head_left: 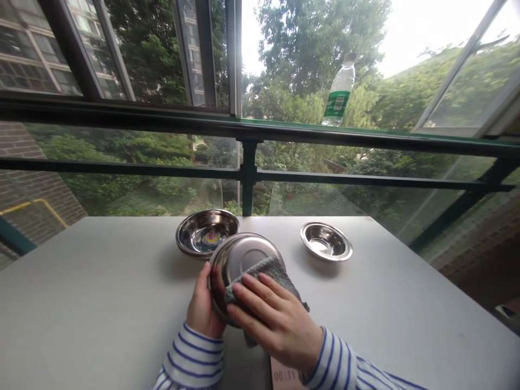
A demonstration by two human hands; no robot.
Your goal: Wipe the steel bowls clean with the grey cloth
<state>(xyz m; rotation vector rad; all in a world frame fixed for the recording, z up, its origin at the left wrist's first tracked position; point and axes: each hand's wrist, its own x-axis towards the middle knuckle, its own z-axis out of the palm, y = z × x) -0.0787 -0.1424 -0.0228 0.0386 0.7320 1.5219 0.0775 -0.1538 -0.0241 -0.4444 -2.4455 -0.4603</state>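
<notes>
A shiny metal bowl point(227, 260) is held tilted above the table, its underside turned up toward me. My left hand point(204, 306) grips its left rim, thumb along the outside and the other fingers hidden behind the bowl. A grey-green cloth point(280, 271) lies against the bowl's underside. My right hand point(276, 317) presses that cloth flat onto the metal, fingers stretched over it. Just behind, a metal bowl with a round coloured sticker inside point(207, 233) stands upright. To the right sits a smaller metal bowl point(326, 242), also upright.
The white table point(101, 292) reaches to a dark green railing point(162, 127) with glass below. A clear plastic bottle point(339, 97) with a green label stands on the rail. Partly under my right hand, a timer display point(284, 374) lies at the near edge.
</notes>
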